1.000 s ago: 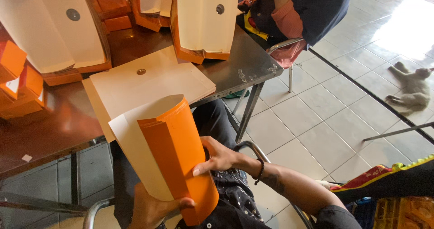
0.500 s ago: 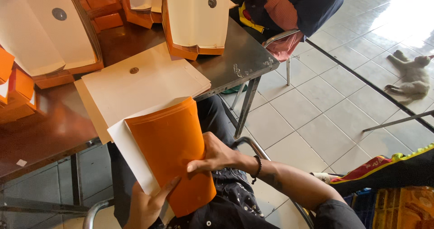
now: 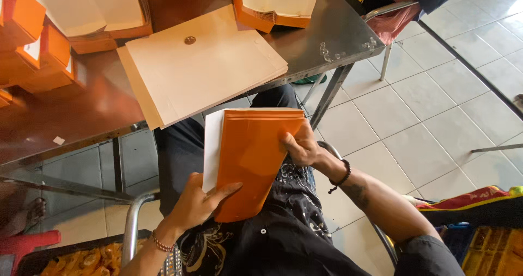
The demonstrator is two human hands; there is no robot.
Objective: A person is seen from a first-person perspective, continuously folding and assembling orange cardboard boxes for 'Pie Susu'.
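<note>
The seated person holds an orange envelope (image 3: pixel 253 159) over the lap, just below the near edge of the tabletop (image 3: pixel 81 118) and clear of it. The left hand (image 3: pixel 199 202) grips the envelope's lower left side: the thumb lies across the orange face, pointing toward the middle, while the other fingers are curled behind it, out of sight, so the hand is clenched on the paper. The right hand (image 3: pixel 302 145) pinches the right edge near the top, its fingers (image 3: pixel 289 140) bent tight over the rim and the thumb tucked against the face. A white sheet (image 3: pixel 212 145) shows along the envelope's left side, lying just behind the orange; whether it is a lining or a separate piece I cannot tell. On the tabletop, close above the hands, lies a stack of cream envelopes (image 3: pixel 201 69) with a small round fastener near the top, one corner hanging over the table's edge. Further back stand orange folded stacks (image 3: pixel 32 47), well apart from both hands.
</note>
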